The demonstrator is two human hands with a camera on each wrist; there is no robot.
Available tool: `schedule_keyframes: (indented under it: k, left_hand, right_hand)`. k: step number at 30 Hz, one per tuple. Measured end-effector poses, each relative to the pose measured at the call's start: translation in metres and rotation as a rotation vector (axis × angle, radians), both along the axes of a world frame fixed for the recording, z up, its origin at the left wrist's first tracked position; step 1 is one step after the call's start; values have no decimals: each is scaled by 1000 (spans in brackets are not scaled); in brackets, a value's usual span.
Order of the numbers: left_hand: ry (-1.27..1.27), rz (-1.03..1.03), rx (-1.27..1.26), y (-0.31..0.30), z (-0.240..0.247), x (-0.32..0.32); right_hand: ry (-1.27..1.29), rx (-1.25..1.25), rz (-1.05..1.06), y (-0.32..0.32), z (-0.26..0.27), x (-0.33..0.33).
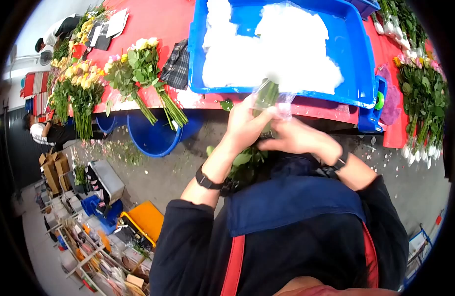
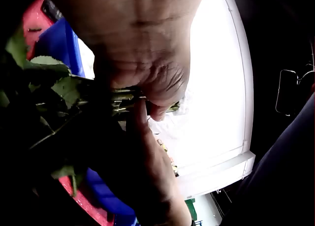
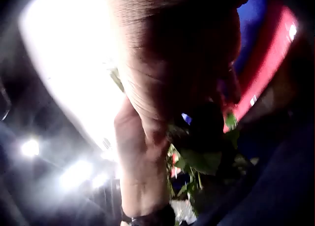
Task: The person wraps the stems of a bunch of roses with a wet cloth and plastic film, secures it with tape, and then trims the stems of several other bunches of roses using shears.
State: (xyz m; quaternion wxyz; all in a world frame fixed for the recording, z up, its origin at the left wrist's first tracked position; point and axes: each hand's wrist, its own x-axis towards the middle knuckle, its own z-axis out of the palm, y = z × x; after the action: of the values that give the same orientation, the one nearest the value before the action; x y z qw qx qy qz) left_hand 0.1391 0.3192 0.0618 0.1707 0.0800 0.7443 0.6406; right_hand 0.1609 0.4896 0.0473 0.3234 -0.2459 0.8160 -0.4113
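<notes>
A bunch of cut flowers is held upside down at the table's front edge, its green stem ends [image 1: 269, 94] pointing up inside a clear plastic bag [image 1: 285, 105]. My left hand [image 1: 245, 126] grips the stems from the left side. My right hand [image 1: 301, 139] wraps round the bunch from the right, just below the bag. Between the hands, the left wrist view shows the stems [image 2: 123, 95] with leaves [image 2: 66, 90] spreading to one side. More of the bunch's leaves [image 1: 241, 159] hang below my hands in the head view; the blooms are hidden.
A blue tray [image 1: 358, 74] with white, overexposed contents stands on the red table [image 1: 173, 19]. Bunches of roses [image 1: 84, 74] lie to the left, more bunches [image 1: 420, 98] to the right. Below the table edge stands a blue bucket [image 1: 153, 143]. Petals litter the floor.
</notes>
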Motion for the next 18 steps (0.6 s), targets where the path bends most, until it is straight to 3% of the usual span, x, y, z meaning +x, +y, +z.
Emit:
schedule_keyframes:
  k: [1, 2, 3, 5, 7, 9, 10, 11, 13, 14, 15, 17, 18]
  left_hand:
    - [48, -17, -72, 9, 1, 1]
    - [-115, -11, 79, 20, 2, 4]
    - [-118, -4, 17, 31, 5, 7]
    - [-132, -26, -99, 61, 7, 15]
    - [-119, -104, -52, 92, 0, 25]
    - [-171, -151, 1, 118, 1, 36]
    - [-170, -221, 47, 128, 6, 39]
    - [-173, -291, 94, 138, 10, 42]
    - [-431, -361, 160, 163, 20, 53]
    - [-449, -306, -21, 180, 22, 62]
    - [-453, -250, -198, 196, 22, 69]
    - [-304, -228, -277, 216, 2, 83]
    - [-205, -219, -281, 222, -13, 92]
  right_hand:
    - [166, -89, -77, 21, 16, 8]
    - [161, -212, -144, 44, 27, 9]
    - [-151, -391, -307, 65, 27, 14]
    - [-305, -763, -846, 91, 15, 31]
    - [-181, -730, -850, 99, 26, 40]
    - [-215, -452, -891, 125, 10, 56]
    - [59, -471, -938, 131, 3, 66]
    - [449, -305, -862, 142, -8, 72]
    - [817, -4, -563, 160, -10, 92]
    - [662, -92, -603, 160, -8, 102]
    - [717, 100, -488, 169, -12, 110]
    - [515, 233, -386, 183, -21, 131]
    - [377, 70, -464, 194, -21, 140]
